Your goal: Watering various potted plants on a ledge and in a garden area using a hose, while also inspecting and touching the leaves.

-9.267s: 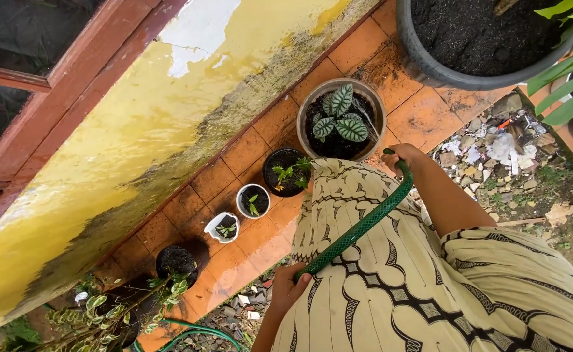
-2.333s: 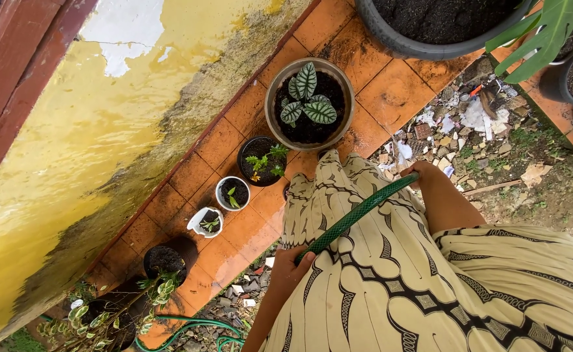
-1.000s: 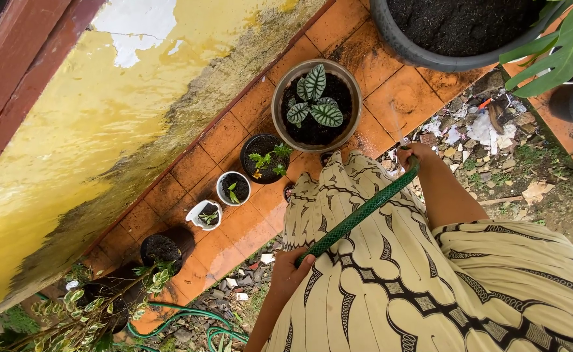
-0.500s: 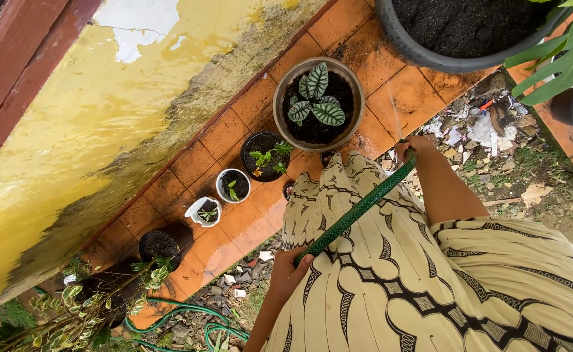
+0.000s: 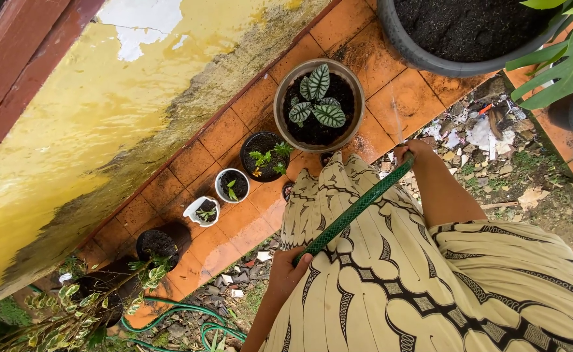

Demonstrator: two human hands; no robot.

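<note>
Head view: your right hand grips the green hose near its nozzle end; your left hand is closed around it lower down. Spray could miss onto the tiles if your wrist tilts. Just ahead sits the striped-leaf pot, with smaller pots leftward; rubble lies right.

Pots along my yellow wall

On the wet orange tiles by the stained yellow wall I see a brown pot with striped leaves, a black pot of small sprouts, two small white pots, another black pot, and a big grey tub of soil. Rubble and litter lie off the tiles' edge. My patterned cream cloth fills the foreground.
</note>
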